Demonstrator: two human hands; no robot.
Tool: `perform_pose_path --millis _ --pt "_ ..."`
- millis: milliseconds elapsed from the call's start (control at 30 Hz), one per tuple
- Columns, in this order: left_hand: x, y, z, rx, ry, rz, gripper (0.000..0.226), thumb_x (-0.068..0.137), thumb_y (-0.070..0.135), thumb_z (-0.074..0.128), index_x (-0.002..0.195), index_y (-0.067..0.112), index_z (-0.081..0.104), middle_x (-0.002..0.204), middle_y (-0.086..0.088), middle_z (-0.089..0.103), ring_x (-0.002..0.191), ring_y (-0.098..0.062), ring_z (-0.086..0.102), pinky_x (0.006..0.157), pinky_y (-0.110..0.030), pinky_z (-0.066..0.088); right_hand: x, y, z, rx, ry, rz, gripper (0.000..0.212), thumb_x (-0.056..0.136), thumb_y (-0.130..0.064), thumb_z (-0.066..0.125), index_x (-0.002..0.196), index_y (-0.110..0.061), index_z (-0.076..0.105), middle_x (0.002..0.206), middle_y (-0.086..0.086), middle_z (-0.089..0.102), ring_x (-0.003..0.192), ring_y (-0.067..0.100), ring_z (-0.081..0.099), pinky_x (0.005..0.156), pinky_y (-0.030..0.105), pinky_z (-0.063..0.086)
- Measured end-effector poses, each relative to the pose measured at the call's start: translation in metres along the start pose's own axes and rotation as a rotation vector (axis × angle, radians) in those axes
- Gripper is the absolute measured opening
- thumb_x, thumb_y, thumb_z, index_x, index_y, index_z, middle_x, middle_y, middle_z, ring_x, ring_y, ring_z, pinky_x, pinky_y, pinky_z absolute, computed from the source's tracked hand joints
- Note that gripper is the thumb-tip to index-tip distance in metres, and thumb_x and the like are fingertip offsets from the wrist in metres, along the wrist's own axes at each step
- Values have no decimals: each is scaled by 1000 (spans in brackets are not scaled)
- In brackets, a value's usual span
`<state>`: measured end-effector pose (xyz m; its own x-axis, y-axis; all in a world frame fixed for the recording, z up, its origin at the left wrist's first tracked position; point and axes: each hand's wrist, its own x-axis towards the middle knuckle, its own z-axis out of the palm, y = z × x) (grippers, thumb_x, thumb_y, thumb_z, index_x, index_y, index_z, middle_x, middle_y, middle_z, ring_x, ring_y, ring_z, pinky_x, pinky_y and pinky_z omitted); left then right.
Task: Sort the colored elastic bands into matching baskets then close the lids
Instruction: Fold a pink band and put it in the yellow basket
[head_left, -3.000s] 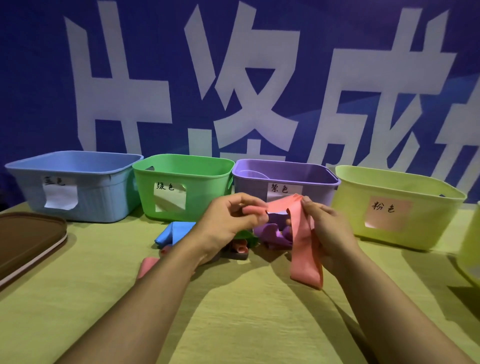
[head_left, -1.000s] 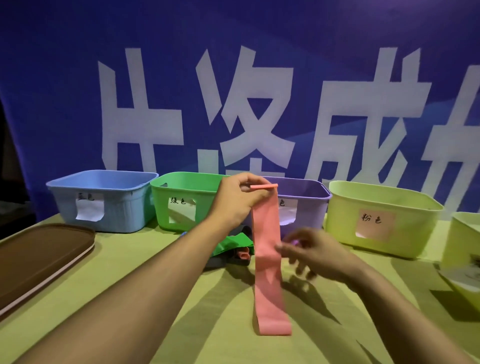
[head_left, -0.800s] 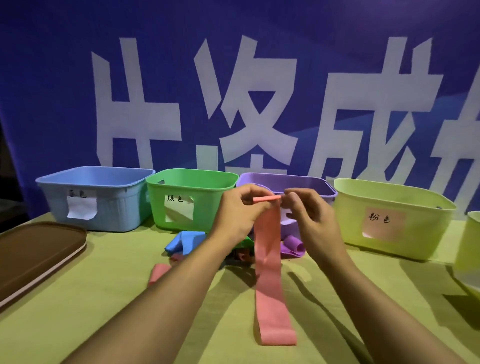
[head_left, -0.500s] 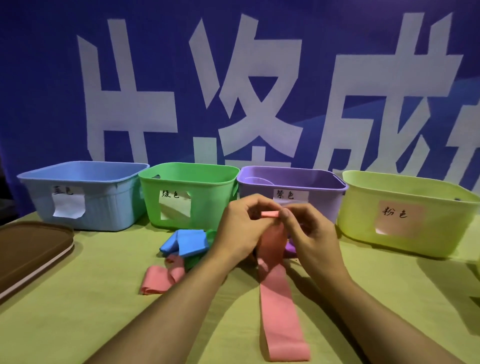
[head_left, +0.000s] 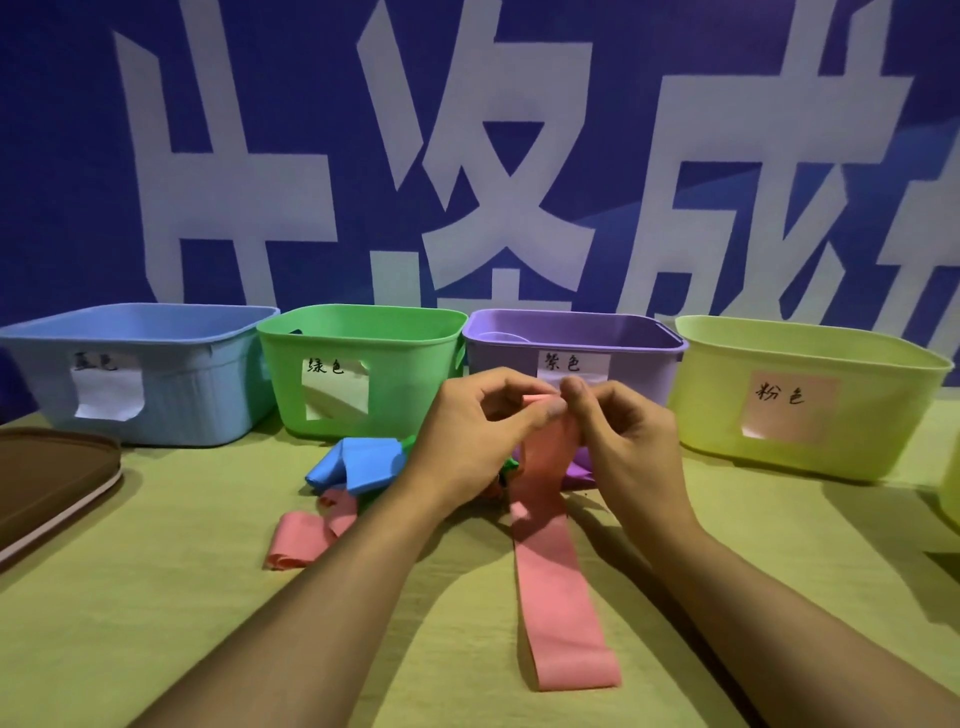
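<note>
Pink band (head_left: 550, 571) is getting pinched at its top end by left hand (head_left: 467, 436) and right hand (head_left: 623, 436) mid-frame, looks like it's being rolled, and its slack tail could be springing loose.

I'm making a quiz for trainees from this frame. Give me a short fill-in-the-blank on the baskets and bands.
1. Both hands pinch the top end of a long ____ band.
2. The basket directly behind the hands is ____.
3. The green basket stands between the purple basket and the ____ one.
4. The loose blue band lies on the ____.

Missing words: pink; purple; blue; table
</note>
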<state>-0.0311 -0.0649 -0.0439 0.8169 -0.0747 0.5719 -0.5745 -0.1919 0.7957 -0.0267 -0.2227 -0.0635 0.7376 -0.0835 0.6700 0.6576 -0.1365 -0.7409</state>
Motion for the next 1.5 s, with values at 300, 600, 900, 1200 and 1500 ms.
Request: perform_pose_path --millis 300,600,900,1200,1500 --pt "2 -6 0 -78 64 -31 6 89 18 78 93 22 79 91 2 80 89 -16 76 84 -33 60 -2 -5 4 48 6 57 29 93 -39 66 83 -14 75 76 6 74 76 31 72 69 48 60" --pt "2 -5 -1 -173 67 -39 15 86 5 79 99 13 78 93 -2 80 89 -12 75 79 -23 57 0 -3 3 140 -68 102 13 95 -25 67 92 -16 74 77 -7 74 72 3 68 60 16 52" --pt "2 -8 -2 -98 67 -101 29 83 45 75 98 21 80 93 -1 80 91 -21 75 84 -43 61 3 -3 -1 106 -80 135 13 95 -28 68 102 -19 75 84 -8 75 78 3 68 63 18 52" --pt "4 -8 -2 -84 89 -157 28 80 54 73 90 29 81 88 0 79 89 -25 75 92 -57 58 2 -3 -2 71 -86 136 14 94 -28 71 106 -22 75 98 -4 76 96 14 72 77 26 58" --pt "4 -6 -1 -162 126 -163 9 90 24 76 98 21 80 95 0 80 99 -25 75 94 -50 59 0 -10 1 162 -26 285 33 98 -46 56 93 -19 74 82 3 74 73 12 67 56 21 53"
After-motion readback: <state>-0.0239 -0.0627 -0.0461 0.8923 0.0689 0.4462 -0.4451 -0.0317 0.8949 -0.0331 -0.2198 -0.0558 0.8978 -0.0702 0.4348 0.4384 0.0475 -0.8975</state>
